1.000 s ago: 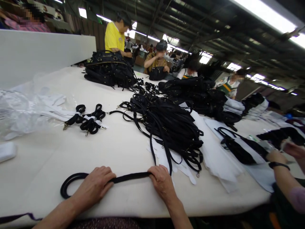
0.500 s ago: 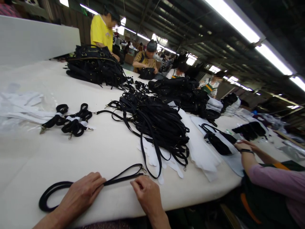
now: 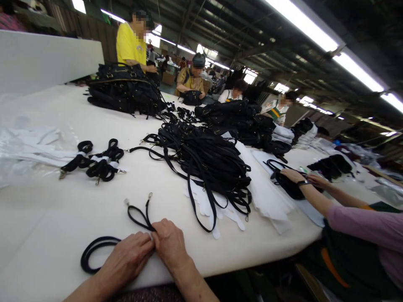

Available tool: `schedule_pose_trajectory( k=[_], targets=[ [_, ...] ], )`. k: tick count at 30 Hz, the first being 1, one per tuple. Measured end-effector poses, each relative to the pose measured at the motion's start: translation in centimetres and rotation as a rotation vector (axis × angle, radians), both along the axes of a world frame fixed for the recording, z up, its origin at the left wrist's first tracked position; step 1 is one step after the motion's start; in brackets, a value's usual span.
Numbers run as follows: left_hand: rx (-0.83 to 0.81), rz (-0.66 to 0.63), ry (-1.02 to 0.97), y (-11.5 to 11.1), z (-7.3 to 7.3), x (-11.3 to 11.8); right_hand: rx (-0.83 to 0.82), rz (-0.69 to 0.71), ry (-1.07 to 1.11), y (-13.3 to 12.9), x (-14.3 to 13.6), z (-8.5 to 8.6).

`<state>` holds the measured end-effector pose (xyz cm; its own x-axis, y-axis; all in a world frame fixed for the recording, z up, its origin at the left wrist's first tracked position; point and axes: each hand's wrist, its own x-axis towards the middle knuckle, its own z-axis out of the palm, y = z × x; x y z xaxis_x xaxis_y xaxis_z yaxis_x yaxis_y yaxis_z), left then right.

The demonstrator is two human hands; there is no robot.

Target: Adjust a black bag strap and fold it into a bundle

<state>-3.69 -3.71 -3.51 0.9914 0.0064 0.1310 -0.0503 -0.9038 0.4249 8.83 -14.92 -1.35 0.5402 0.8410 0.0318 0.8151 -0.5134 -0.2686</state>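
Note:
A thin black strap (image 3: pixel 97 247) lies looped at the table's near edge, its coil out to the left of my hands. My left hand (image 3: pixel 130 253) is closed over the strap's middle. Fingers of my right hand (image 3: pixel 168 243) are closed on it too, pressed up against my left fingertips. Beyond the hands a narrow loop of the strap stands out, with two metal clips at its ends. A small white bit shows between the fingertips, but I cannot make out what it is.
A large heap of black straps (image 3: pixel 204 159) lies ahead, over white strips (image 3: pixel 204 205). Several bundled straps (image 3: pixel 103 161) are at left, beside white pieces in clear plastic (image 3: pixel 34 147). Black bags (image 3: pixel 126 90) are piled behind. At right, a co-worker's hands (image 3: pixel 294 176) handle a black bag.
My right hand has moved left to meet my left hand, which shifted slightly right. The strap's clip ends swung left and now point away from me. The co-worker's hands moved left over the bag.

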Motion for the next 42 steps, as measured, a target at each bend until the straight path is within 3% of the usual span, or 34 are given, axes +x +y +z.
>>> schedule_pose_trajectory(
  k=[6, 10, 14, 18, 22, 25, 28, 30, 32, 36, 42],
  targets=[
    [-0.007, -0.044, 0.083, 2.8, 1.8, -3.4, 0.070, 0.059, -0.043, -0.2, 0.1, -0.7],
    [0.096, 0.002, 0.049, 5.2, 1.0, -6.8, 0.046, 0.068, -0.085, -0.1, 0.1, -0.8],
    [0.138, 0.044, 0.011, 6.2, -0.2, -8.3, 0.047, 0.077, -0.085, -0.1, 0.1, -1.0],
    [0.131, 0.053, -0.046, 5.9, -0.2, -7.6, 0.045, 0.080, -0.097, -0.3, 0.1, -0.9],
    [0.196, 0.063, -0.124, 4.8, 1.2, -5.4, 0.036, 0.140, -0.127, -0.3, 0.2, -0.5],
    [0.216, 0.049, -0.163, 4.2, 2.4, -3.4, 0.061, 0.259, -0.131, -0.3, 0.5, -0.6],
    [0.155, -0.005, -0.082, 4.6, 3.5, -2.2, 0.076, 0.366, -0.091, -0.4, 1.0, -0.5],
    [0.069, -0.060, 0.035, 5.2, 4.0, -1.9, 0.071, 0.357, -0.021, -0.5, 1.1, -0.1],
    [0.002, -0.063, 0.118, 5.5, 3.9, -2.0, 0.069, 0.311, 0.067, -0.5, 1.0, 0.5],
    [-0.032, 0.055, 0.128, 4.8, 2.5, -2.3, 0.139, 0.285, 0.169, 0.0, -0.1, 1.2],
    [-0.146, 0.152, 0.005, 4.5, 1.5, -3.3, 0.203, 0.242, 0.168, 1.0, -1.3, -0.6]
  ],
)
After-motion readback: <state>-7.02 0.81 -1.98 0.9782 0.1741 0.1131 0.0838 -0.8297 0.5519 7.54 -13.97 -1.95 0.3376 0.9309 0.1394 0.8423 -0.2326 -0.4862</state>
